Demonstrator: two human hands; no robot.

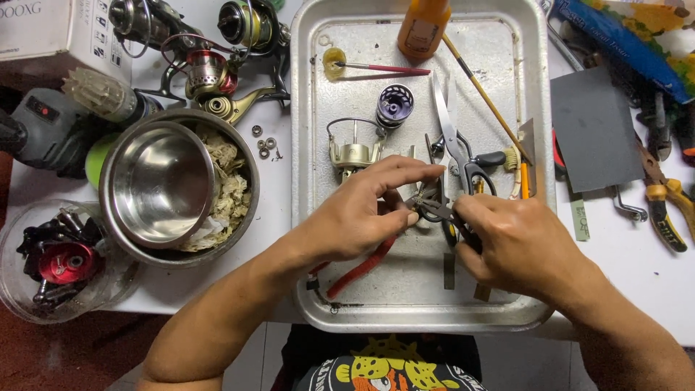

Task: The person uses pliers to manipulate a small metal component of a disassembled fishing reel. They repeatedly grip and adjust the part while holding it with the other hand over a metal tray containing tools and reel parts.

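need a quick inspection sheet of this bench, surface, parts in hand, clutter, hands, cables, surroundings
surface: metal tray on a white table.
job's things: small dark part pinched over the tray; reel body and purple spool lie behind it.
clutter: scissors, orange bottle, brushes, red-handled pliers, steel bowl, loose bearings.
hands: left hand pinches the part; right hand holds a dark tool against it.
cables: nothing seen.
surroundings: spinning reels, clear tub of parts, yellow-handled pliers, dark sheet.
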